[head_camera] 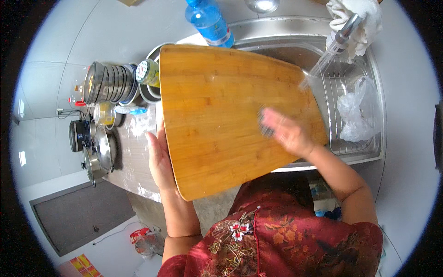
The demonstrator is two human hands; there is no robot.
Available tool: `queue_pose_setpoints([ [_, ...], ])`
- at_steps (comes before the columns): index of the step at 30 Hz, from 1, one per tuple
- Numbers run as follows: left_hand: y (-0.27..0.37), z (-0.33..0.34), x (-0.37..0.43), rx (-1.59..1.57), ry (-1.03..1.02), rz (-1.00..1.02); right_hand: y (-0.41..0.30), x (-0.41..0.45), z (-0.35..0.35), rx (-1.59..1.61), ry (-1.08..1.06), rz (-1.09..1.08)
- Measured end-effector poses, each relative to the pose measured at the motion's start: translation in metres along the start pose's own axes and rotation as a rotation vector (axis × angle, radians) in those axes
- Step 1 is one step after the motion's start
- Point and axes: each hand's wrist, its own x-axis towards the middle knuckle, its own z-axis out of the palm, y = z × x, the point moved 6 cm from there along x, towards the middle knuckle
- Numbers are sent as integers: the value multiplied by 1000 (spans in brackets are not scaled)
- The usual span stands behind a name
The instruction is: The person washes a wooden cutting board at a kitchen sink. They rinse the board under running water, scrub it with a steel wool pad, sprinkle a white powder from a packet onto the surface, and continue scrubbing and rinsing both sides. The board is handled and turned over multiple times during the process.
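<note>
A large bamboo cutting board is held tilted over the sink. My left hand supports its left edge, with the thumb outside and most fingers hidden behind the board. My right hand, blurred, presses a metal scouring pad onto the board's face. From the faucet at the upper right, water runs down near the board's far right corner.
A blue plastic bottle stands behind the board. Stacked metal bowls, a glass jar and lidded pots are at left. A wire rack with a plastic bag sits in the sink; a white cloth hangs by the faucet.
</note>
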Motion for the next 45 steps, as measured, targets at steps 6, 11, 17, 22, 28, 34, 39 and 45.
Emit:
queue_pose_setpoints([
  [6,3,10,5,33,-15,-8,-54,47,16,75,2,-79],
  [11,9,18,5,155,-17,29,-168,80,66,199,-134,-544],
  [17,4,9,-1,81,-111,10,-76,-14,16,-35,-54,-339],
  [22,1,20,-4,70,-113,5,86,-81,-50,-470,291,734],
  [28,2,31,-4,271,-110,59,-28,-16,7,-439,413,118],
  [34,0,9,-10,278,114,-1,33,-52,-6,-391,282,618],
  [39,0,29,-11,377,33,33,133,-106,-78,-317,281,1395],
  [45,3,15,-5,398,20,52,25,-84,6,-640,83,990],
])
